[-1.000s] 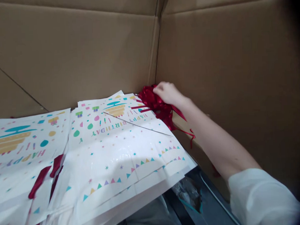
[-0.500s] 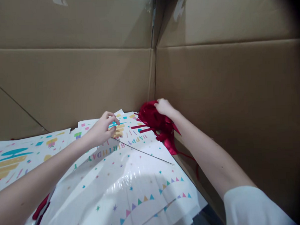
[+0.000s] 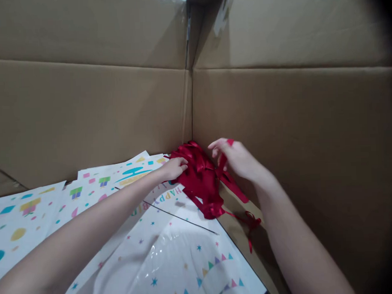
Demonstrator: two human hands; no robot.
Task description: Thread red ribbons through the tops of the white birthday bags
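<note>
A tangled heap of glossy red ribbon lies in the box corner, partly on the printed sheets. At its left edge, my left hand has its fingers curled closed against the ribbon; the fingertips are partly hidden. My right hand is raised just right of the heap, its fingers loosely bent. A strand of the ribbon passes over that hand and hangs down from its fingers. Under my left forearm and beside the heap are white sheets with "HAPPY BIRTHDAY" and coloured prints.
Tall cardboard walls meet behind the ribbon, with another wall close to my right arm. A thin dark rod lies across the sheets. A small loose ribbon knot trails off to the lower right.
My left hand has moved right, from above the sheets to the ribbon heap. My right hand has lifted off the heap to the right, with a strand over it. The heap lies more spread out.
</note>
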